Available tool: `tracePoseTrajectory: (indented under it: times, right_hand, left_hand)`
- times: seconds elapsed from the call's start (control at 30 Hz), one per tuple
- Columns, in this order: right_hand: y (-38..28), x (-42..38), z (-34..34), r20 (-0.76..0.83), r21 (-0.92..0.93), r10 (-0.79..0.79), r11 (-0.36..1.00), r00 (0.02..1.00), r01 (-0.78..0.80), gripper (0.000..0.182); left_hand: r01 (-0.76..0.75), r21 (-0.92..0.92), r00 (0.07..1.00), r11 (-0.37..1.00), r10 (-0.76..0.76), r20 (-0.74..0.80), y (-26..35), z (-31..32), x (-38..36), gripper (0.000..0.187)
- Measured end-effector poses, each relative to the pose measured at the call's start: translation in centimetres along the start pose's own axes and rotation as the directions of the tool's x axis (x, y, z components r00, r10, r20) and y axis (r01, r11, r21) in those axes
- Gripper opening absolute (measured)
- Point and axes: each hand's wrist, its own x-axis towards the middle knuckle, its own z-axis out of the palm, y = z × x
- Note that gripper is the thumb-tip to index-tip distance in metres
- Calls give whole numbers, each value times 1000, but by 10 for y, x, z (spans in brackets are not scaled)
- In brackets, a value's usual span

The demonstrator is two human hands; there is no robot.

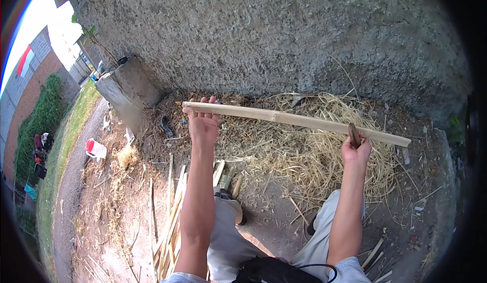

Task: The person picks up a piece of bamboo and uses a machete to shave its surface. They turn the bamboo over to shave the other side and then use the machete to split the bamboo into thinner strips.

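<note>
A long pale bamboo strip [299, 119] is held up crosswise before me, its right end lower than its left. My left hand [203, 121] grips it near the left end, fingers behind and thumb at the end. Toward the right end, my right hand [356, 147] pinches the strip and also holds a short brown handle-like object [354, 135]; whether it has a blade cannot be seen. Behind and below the strip lies a heap of thin bamboo shavings [340, 166].
A rough grey wall [284, 34] rises behind the shavings, with a concrete block [133, 82] at its left. Bamboo strips [175, 207] lie beside my left leg. A red-and-white jug [96, 149] stands at the left, near a path [76, 181]. More sticks lie at lower right.
</note>
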Motion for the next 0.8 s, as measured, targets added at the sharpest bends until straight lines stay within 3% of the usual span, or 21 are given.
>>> tracePoseTrajectory:
  times: [0.17,0.27,0.47,0.57,0.67,0.8]
  right_hand:
    - [-1,2,-1,12,6,9,1000,1000,-9,44]
    - [1,-10,3,-17,10,-27,1000,999,28,51]
    - [7,-36,11,-10,-8,-74,997,997,74,56]
    - [11,-48,16,-14,-23,-86,996,996,86,55]
    - [17,-60,19,6,-19,-120,993,993,120,54]
    - [14,-57,12,136,-28,-74,996,988,79,58]
  left_hand:
    - [12,-45,1000,999,-12,4,9,4,-8,44]
    - [85,-175,996,981,-90,-22,17,-4,-1,43]
    - [90,-232,994,968,-75,74,22,-10,1,45]
    - [86,-277,983,957,-36,181,22,-14,2,47]
    - [176,-350,942,920,-54,331,24,-17,5,50]
    - [89,-347,994,934,-61,93,28,10,-20,44]
